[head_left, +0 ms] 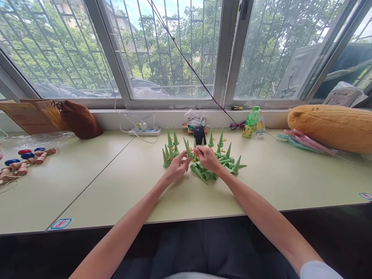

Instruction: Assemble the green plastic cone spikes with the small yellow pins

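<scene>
My left hand is closed around the lower end of a green cone-shaped watering spike, its tip pointing up and tilted left. Right beside it, my right hand has its fingers pinched together near the spike's base; whatever lies between them is hidden. Several green spikes with small yellow valves stand upright to the left and behind the right hand. Below and right of the right hand lies a heap of loose green spikes, some with their hollow ends showing.
A black phone lies behind the spikes. Along the window stand a power strip, a green-capped bottle and an orange plush cushion. On the left are a brown bag and wooden toys with coloured balls.
</scene>
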A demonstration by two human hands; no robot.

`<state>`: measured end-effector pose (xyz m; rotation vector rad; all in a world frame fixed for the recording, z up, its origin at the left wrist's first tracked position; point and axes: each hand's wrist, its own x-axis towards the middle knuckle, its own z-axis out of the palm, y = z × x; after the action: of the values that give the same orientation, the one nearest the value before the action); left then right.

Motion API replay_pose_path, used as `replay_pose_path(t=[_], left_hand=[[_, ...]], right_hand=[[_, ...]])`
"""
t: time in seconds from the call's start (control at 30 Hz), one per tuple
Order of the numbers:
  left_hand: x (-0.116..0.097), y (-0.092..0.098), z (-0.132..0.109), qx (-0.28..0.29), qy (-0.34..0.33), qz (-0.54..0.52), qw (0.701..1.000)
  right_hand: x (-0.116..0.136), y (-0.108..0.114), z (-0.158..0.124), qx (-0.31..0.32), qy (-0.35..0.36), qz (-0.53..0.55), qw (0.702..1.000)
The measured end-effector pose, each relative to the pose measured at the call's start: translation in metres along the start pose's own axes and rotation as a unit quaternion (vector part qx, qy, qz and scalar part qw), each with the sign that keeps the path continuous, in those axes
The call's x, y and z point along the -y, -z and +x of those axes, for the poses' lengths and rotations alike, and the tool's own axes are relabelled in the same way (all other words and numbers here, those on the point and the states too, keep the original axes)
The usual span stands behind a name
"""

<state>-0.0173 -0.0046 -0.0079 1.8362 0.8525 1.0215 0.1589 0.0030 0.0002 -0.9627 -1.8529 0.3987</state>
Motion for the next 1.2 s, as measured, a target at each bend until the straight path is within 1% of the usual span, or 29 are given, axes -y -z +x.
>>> replay_pose_path(t=[0.1, 0.23, 0.33, 0.4, 0.47, 0.53, 0.63, 0.7, 0.8, 0.93, 1.07, 1.2], left_hand=[[0.0003, -0.0007, -0.0001, -0.032, -0.046, 0.041, 0.998], [0.0014, -0.0006, 0.0016, -0.058, -0.058, 0.082, 0.993], [0.0019, -0.0023, 0.0038, -0.096, -0.039, 0.067, 0.992], [0.0021, -0.0034, 0.0055, -0.123, -0.014, 0.034, 0.992], [0.002, -0.0036, 0.0069, -0.133, 0.015, -0.004, 0.991], [0.0012, -0.0027, 0.0076, -0.12, 0.049, -0.042, 0.991], [-0.0014, -0.0009, 0.0075, -0.076, 0.095, -0.092, 0.988], [-0.0031, -0.0001, 0.0069, -0.06, 0.11, -0.109, 0.986], [-0.0038, 0.0009, 0.0061, -0.048, 0.118, -0.116, 0.985], [-0.0017, 0.0022, 0.0046, -0.033, 0.108, -0.113, 0.987], [-0.0013, 0.0029, 0.0021, -0.027, 0.062, -0.061, 0.996], [-0.0039, 0.0019, -0.0001, -0.056, 0.027, 0.001, 0.998]], right_hand=[[-0.0004, -0.0007, -0.0004, 0.003, 0.0, 0.004, 1.0], [-0.0004, -0.0023, 0.0002, -0.004, -0.003, -0.003, 1.0], [-0.0005, -0.0015, 0.0018, -0.031, -0.02, -0.022, 0.999], [-0.0013, 0.0004, 0.0028, -0.053, -0.035, -0.031, 0.997], [-0.0026, 0.0023, 0.0033, -0.067, -0.038, -0.034, 0.996], [-0.0036, 0.0035, 0.0032, -0.058, -0.02, -0.034, 0.998], [-0.0036, 0.0028, 0.0025, -0.016, 0.026, -0.029, 0.999], [-0.0028, 0.0014, 0.0021, 0.002, 0.043, -0.028, 0.999], [-0.0021, -0.0008, 0.0015, 0.006, 0.039, -0.026, 0.999], [-0.0024, -0.0023, 0.0005, 0.005, 0.02, -0.024, 1.0], [-0.0016, -0.0028, -0.0004, 0.002, 0.003, -0.016, 1.0], [-0.0007, -0.0035, -0.0008, 0.005, -0.015, -0.015, 1.0]])
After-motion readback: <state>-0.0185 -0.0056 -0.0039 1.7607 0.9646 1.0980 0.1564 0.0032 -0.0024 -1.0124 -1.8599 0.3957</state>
